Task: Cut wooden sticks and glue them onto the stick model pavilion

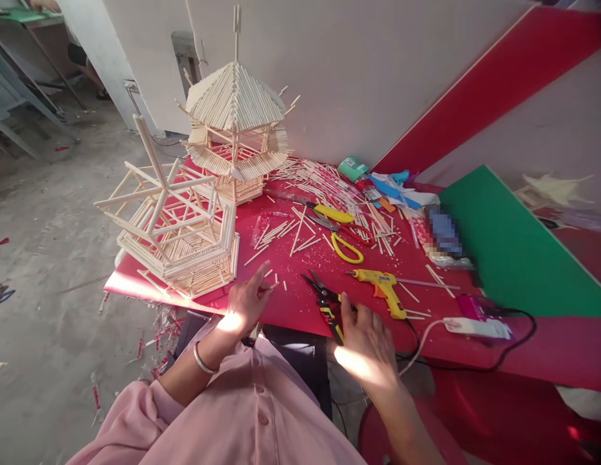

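Note:
My left hand (248,298) hovers over the table's front edge, fingers apart, with nothing visible in it. Just beyond its fingertips lie a few short cut stick pieces (275,279). On the right, my right hand (368,332) has its fingers curled over one handle of the black-and-yellow shears (324,298); the blades are spread and point away from me. A yellow glue gun (383,287) lies just beyond that hand. Left of my left hand stands an open hexagonal stick frame (184,239). Behind it rises a stick pavilion model (235,103) with a pointed roof.
Loose sticks (324,181) and wrappers cover the back of the red table (261,316). Yellow-handled scissors (347,248) and other cutters lie mid-table. A white power strip (477,328) with cables sits at right, near a green board (527,258). Scraps litter the floor at left.

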A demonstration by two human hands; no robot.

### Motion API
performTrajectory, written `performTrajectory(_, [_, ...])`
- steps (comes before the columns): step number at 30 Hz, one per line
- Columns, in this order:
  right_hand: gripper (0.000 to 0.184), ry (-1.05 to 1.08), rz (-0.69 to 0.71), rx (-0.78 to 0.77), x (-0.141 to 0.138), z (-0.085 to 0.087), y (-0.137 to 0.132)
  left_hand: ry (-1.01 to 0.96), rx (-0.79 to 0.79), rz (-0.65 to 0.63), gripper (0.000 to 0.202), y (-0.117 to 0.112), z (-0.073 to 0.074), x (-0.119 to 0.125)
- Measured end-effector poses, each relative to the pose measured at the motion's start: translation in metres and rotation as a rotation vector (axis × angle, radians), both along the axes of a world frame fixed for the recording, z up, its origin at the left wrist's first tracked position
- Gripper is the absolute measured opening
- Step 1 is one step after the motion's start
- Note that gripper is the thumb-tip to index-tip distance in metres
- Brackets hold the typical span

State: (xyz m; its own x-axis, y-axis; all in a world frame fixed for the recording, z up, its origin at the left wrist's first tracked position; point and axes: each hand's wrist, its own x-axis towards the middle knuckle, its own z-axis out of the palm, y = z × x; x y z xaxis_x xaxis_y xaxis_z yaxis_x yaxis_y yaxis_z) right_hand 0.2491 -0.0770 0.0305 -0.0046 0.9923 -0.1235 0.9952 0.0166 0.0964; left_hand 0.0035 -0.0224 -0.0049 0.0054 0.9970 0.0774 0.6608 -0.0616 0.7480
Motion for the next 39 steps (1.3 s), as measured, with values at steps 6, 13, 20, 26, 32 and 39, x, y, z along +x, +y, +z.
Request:
performTrajectory(6, [0.087,0.242,-0.047,0.003,-0.005,0.009,-0.027,0.005,-0.021,-0.007,0.066,0.001,0.0,0.0])
performTrajectory(13, [0.09,0.393,0.01,-0.06,-0.05,0.009,-0.037,0.036,-0.036,-0.024,0.069,0.001,-0.004,0.0])
performTrajectory(20, [0.086,0.368,0.02,-0.035,-0.068,0.013,-0.026,0.113,-0.01,-0.01,0.067,0.001,-0.007,0.001])
performTrajectory(26, [0.088,0.333,0.079,-0.04,-0.072,0.016,-0.017,0.105,-0.032,-0.018,0.067,0.001,-0.006,0.0])
performTrajectory(32, [0.086,0.307,0.075,-0.118,-0.075,0.011,-0.011,0.053,-0.037,-0.001,0.069,0.001,-0.005,-0.001])
performTrajectory(39, [0.088,0.445,-0.014,-0.028,-0.06,0.003,-0.009,-0.43,-0.052,0.105,0.056,0.001,0.006,0.0])
